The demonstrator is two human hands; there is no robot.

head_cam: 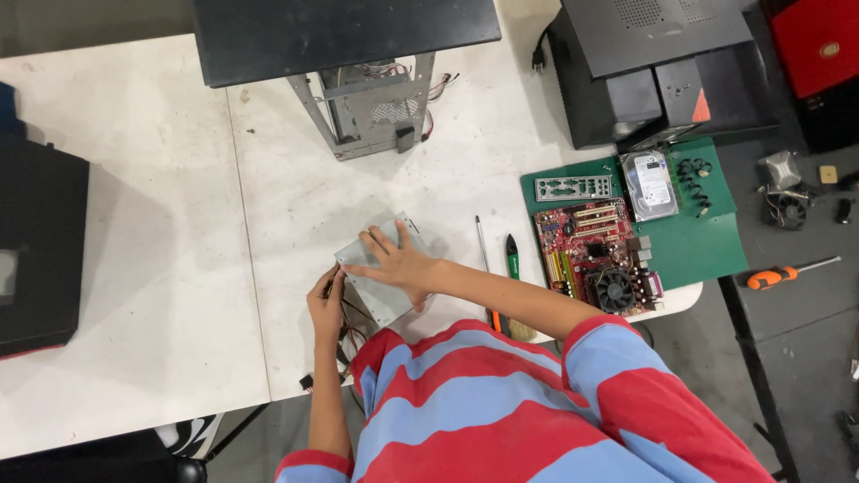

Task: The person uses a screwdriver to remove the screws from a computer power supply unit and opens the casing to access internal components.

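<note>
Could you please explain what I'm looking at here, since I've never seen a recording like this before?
This is one picture from a camera worn on a person's head, looking down at their own two bare hands over a white table. The right hand lies flat on a grey metal box, a computer part with wires; the left hand touches the wires at its side. Nearby lie a screwdriver, a green mat with a red circuit board and a hard drive, and an opened metal computer frame.
</note>
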